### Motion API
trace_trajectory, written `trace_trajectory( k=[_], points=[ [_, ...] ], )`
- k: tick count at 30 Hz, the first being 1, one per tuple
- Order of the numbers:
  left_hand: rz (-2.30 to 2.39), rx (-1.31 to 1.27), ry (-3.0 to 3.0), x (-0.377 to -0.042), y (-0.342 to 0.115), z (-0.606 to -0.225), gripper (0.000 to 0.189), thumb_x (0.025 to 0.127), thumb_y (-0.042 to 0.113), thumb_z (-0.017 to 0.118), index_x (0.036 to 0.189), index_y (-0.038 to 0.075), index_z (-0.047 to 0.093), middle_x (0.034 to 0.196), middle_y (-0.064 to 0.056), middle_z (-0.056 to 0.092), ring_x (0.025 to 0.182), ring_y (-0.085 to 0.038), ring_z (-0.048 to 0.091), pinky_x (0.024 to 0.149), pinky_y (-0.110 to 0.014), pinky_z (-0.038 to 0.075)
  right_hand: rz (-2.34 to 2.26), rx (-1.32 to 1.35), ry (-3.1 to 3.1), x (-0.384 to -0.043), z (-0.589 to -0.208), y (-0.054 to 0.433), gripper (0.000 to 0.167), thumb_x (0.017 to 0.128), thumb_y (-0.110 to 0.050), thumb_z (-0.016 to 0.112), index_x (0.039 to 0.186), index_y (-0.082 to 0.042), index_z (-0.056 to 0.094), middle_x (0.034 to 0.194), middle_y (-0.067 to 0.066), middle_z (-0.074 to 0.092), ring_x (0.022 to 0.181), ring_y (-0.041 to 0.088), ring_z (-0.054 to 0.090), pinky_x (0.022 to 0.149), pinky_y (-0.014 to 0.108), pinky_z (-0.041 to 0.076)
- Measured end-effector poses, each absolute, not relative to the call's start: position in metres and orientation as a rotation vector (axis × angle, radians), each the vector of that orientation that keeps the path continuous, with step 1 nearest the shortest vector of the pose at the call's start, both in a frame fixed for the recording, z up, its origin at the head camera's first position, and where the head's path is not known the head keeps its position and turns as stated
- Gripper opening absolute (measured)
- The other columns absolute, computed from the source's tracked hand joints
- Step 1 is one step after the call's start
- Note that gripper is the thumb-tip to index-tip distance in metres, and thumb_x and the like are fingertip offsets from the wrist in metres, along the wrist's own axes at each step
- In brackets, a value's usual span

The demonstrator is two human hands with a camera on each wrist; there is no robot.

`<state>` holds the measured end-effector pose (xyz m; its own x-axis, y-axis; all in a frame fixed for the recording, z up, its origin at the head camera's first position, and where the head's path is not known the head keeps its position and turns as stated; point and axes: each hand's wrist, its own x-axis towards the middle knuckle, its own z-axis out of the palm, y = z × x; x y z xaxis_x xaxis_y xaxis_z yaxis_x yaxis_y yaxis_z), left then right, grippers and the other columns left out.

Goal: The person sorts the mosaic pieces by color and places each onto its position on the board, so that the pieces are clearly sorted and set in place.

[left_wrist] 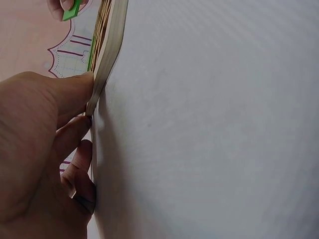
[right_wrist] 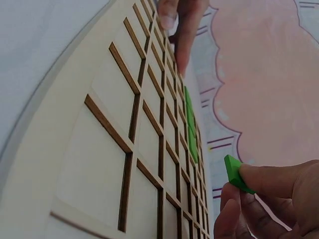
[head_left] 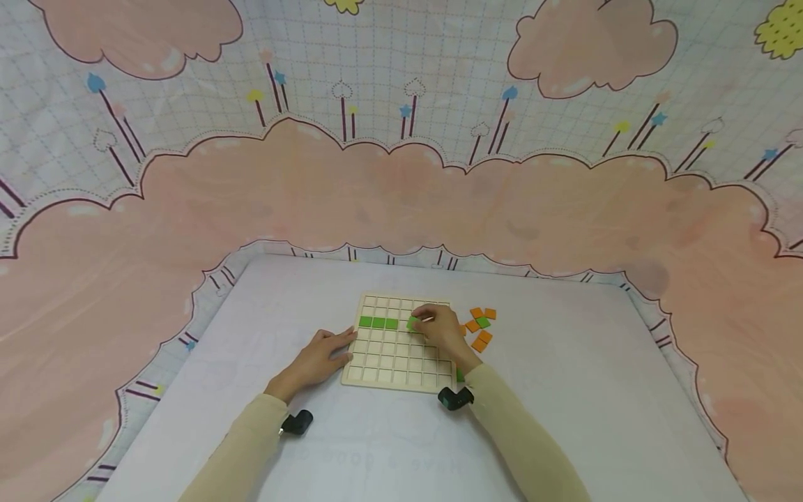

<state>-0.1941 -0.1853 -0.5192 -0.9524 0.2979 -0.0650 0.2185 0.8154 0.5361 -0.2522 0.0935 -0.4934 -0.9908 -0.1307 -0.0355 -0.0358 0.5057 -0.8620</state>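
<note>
A pale wooden grid board (head_left: 394, 377) lies flat on the white table, with several green square tiles (head_left: 378, 323) in a row in its cells. My right hand (head_left: 441, 329) is over the board's right part. It pinches a green tile (right_wrist: 234, 174) between thumb and fingers, and the right wrist view shows that tile apart from the grid. At the board's left edge, my left hand (head_left: 318, 360) rests its thumb and fingers against the rim. In the left wrist view, thumb (left_wrist: 75, 92) and fingertips touch the side of the board.
Orange square tiles (head_left: 482, 341) lie loosely to the right of the board, with a green tile (head_left: 482, 322) among them. Part of another green piece (head_left: 461, 375) shows beside the board's lower right edge. A patterned curtain (head_left: 401, 202) hangs behind the table.
</note>
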Motion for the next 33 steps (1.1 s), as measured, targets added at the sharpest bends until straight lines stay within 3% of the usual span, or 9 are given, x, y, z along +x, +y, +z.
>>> trace_trajectory(
  k=[18,33],
  points=[
    [0.810,0.417,2.846,-0.193,-0.184,-0.520,0.053,0.097,0.028,0.061,0.147,0.017,0.046,0.159,0.003,0.035,0.111,-0.017,0.042,0.092,-0.041,0.044,-1.447,-0.164,2.693,-0.264,-0.506,0.078,0.010,0.083,-0.009,0.076,0.092,-0.013,0.076,0.094,0.005,0.072,0.082,0.018,0.063,0.073,0.031,0.051],
    [0.804,0.393,2.845,-0.193,-0.184,-0.517,0.054,0.097,0.029,0.061,0.148,0.018,0.045,0.160,0.004,0.035,0.117,-0.020,0.043,0.097,-0.047,0.044,-1.381,-0.223,2.756,-0.267,-0.507,0.078,0.007,0.085,-0.012,0.076,0.091,-0.012,0.077,0.090,0.006,0.072,0.079,0.017,0.063,0.073,0.032,0.051]
  ],
)
